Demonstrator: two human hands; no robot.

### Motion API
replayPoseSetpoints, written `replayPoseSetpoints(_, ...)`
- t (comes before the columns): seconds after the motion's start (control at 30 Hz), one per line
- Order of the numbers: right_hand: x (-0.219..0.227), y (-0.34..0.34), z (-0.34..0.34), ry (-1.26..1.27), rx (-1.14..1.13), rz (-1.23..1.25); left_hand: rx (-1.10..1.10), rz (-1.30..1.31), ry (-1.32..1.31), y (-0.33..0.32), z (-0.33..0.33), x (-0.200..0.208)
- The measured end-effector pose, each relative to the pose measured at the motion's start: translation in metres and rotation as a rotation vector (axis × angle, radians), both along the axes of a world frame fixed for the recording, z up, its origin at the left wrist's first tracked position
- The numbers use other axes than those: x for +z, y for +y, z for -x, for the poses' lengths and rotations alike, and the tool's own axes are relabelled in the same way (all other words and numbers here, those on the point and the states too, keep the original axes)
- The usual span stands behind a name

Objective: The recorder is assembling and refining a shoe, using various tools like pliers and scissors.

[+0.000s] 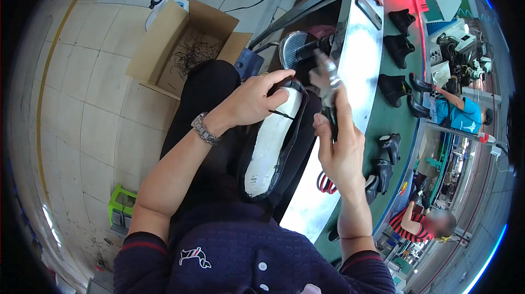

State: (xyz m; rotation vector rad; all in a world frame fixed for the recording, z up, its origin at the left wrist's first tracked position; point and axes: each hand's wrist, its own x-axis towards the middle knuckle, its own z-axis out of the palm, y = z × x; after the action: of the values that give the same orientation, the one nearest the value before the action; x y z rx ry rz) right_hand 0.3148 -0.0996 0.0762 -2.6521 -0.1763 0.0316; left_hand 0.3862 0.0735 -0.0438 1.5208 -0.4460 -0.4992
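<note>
Across my lap lies a black shoe (257,184), its underside turned up and showing a pale white bottom board (268,146). My left hand (254,97) is closed on the narrower far end of the shoe, thumb and fingers on its edge. A thin dark strand (280,114) crosses the white board beside my thumb. Just right of the shoe, my right hand (342,141) is wrapped round the dark handle of a pliers-like hand tool (328,78). The tool's metal head points away from me, apart from the shoe; motion blurs its jaws.
An open cardboard box (158,48) with dark stringy scraps stands on the floor ahead left. Alongside my right runs a metal ledge (358,64), then a green conveyor belt (377,102) bearing several black shoes (399,50). A round metal plate (294,48) stands beyond my knees. Two people work across the belt.
</note>
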Motion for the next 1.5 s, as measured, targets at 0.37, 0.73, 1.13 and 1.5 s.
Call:
replayPoseSetpoints(0.37,-0.067,-0.059,0.044,0.163,-0.664,-0.370,0.099,0.223,0.225,0.019,0.039,0.008)
replayPoseSetpoints(0.73,-0.147,-0.128,0.141,0.000,-0.721,0.144,0.175,-0.241,0.088,0.036,0.099,0.023)
replayPoseSetpoints(1.13,-0.121,-0.141,0.218,0.288,-1.132,-0.293,0.172,-0.546,-0.215,0.050,0.092,0.040)
replayPoseSetpoints(1.5,-0.015,-0.017,0.153,0.848,-0.496,-1.512,0.260,-0.413,-0.218,0.033,0.097,0.034)
